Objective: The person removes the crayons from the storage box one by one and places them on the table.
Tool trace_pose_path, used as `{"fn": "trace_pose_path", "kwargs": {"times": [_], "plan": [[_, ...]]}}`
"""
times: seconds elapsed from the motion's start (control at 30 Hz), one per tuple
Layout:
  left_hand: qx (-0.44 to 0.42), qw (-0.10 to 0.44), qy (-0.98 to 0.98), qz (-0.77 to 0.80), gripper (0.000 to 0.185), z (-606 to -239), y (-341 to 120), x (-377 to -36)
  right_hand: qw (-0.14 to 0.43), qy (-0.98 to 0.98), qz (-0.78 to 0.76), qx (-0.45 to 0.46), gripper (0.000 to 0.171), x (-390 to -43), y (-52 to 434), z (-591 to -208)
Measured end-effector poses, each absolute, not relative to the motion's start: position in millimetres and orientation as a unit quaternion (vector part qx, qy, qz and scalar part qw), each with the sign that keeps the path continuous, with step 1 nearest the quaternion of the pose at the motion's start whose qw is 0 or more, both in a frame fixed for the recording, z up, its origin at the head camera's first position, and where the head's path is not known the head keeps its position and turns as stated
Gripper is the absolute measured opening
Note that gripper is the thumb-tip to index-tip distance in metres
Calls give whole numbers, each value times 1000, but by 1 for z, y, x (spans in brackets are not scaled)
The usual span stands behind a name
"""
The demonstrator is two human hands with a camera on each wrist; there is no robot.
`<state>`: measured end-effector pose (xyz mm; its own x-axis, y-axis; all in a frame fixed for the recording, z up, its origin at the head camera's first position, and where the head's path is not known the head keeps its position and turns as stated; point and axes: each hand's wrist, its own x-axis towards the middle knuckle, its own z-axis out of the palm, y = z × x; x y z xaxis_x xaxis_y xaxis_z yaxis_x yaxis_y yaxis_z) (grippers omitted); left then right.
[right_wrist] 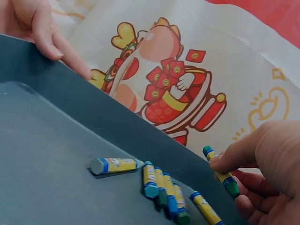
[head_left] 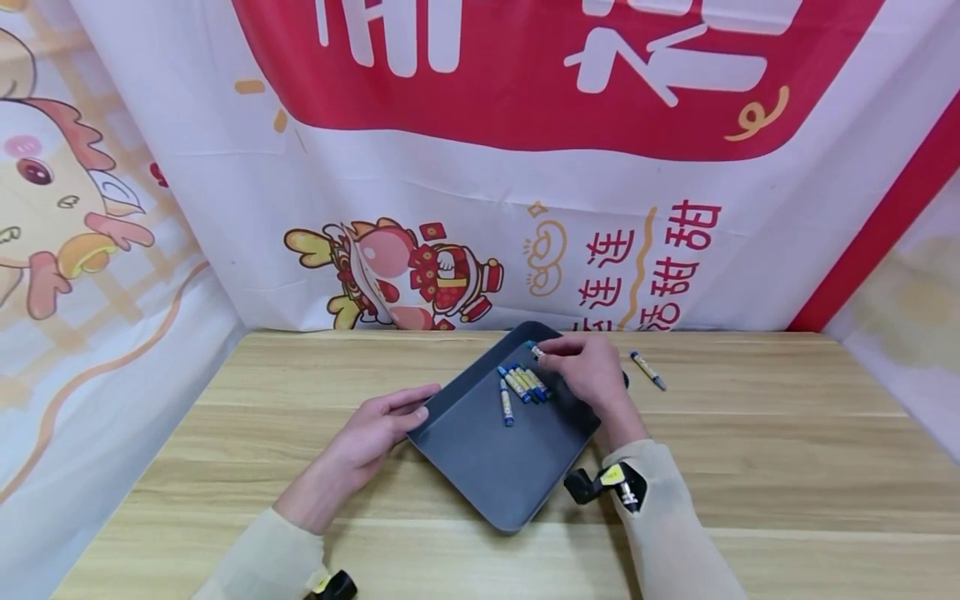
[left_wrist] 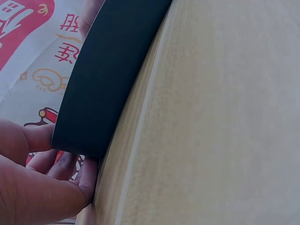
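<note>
Head view alone gave the layout: dark tray (head_left: 495, 467) lay angled on a wooden table (head_left: 750, 467), one stray crayon (head_left: 647, 370) lay on the table right of it, well apart from the rest. Right wrist view showed the detail: right hand (right_wrist: 262, 164) pinched a green-tipped crayon (right_wrist: 221, 171) between thumb and fingers, low over the tray's far wall, near a loose cluster (right_wrist: 164, 187) of paper-wrapped crayons on the matte floor. Left wrist view showed only the left hand (left_wrist: 33, 187), fingers together, pressed against the tray's smooth rounded rim. Printed cloth backdrop (head_left: 465, 183) hung behind.
</note>
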<state>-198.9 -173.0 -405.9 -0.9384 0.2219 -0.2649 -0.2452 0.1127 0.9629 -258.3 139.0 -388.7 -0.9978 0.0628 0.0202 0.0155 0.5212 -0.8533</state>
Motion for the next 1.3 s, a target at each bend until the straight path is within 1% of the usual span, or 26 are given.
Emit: {"fn": "trace_pose_path", "kwargs": {"times": [0.27, 0.47, 0.8, 1.3], "plan": [[-12, 172, 726, 666, 44, -407, -173, -200, 54, -880, 472, -27, 22, -258, 156, -382], [-8, 170, 731, 660, 44, -407, -173, -199, 64, -882, 465, -41, 25, -256, 171, -380], [-12, 172, 731, 660, 44, -407, -172, -198, 84, -872, 480, -57, 25, -251, 194, -377], [-13, 171, 731, 661, 44, -406, -172, -198, 79, -854, 502, -114, 35, -247, 235, -373]]}}
